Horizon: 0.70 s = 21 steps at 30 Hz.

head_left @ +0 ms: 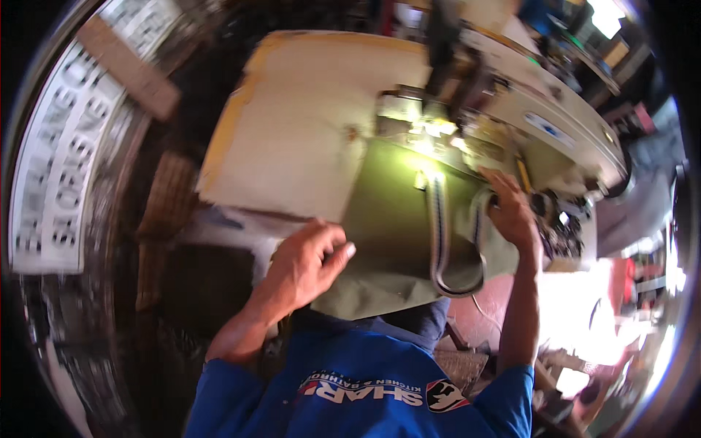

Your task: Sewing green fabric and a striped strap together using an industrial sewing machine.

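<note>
A piece of olive-green fabric (387, 212) lies under the brightly lit needle area of a sewing machine (540, 117) and hangs over the table's near edge. From the light, a pale strap with a dark centre stripe (438, 233) runs toward me, loops at the bottom and rises to the right. My right hand (513, 212) is at the strap's rising end, which goes in by the thumb; the fingers point toward the machine. My left hand (307, 263) hovers near the fabric's left edge, thumb apart from loosely bent fingers, holding nothing.
The worn, pale tabletop (307, 117) spreads left of the machine. A lettered white sign (62, 160) and a wooden board (128, 66) are at the far left. Small dark items (562, 223) crowd the space beyond my right hand. A thin cord (485, 310) hangs below the strap.
</note>
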Available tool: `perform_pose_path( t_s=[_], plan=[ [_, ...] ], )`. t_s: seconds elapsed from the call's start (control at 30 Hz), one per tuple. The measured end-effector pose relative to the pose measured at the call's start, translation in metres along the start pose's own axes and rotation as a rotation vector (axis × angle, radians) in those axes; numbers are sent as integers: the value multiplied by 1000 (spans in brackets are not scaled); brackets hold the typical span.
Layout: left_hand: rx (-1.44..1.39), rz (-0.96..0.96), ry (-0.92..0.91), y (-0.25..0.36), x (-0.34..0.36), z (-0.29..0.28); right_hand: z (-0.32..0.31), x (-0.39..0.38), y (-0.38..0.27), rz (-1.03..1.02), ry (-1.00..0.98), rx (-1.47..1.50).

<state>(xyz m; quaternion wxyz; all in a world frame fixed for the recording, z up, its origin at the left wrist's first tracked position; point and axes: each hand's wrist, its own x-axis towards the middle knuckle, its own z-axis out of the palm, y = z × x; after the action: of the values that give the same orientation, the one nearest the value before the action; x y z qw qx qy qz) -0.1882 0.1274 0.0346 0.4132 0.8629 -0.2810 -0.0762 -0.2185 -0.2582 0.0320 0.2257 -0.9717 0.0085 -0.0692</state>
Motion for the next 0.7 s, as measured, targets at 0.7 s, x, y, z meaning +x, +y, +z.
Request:
perform_pose_path(
  t_s=[0.7],
  plan=[
    [-215,-362,367,-103,-129,70,-4,36,-32,-123,-200,77]
  ],
)
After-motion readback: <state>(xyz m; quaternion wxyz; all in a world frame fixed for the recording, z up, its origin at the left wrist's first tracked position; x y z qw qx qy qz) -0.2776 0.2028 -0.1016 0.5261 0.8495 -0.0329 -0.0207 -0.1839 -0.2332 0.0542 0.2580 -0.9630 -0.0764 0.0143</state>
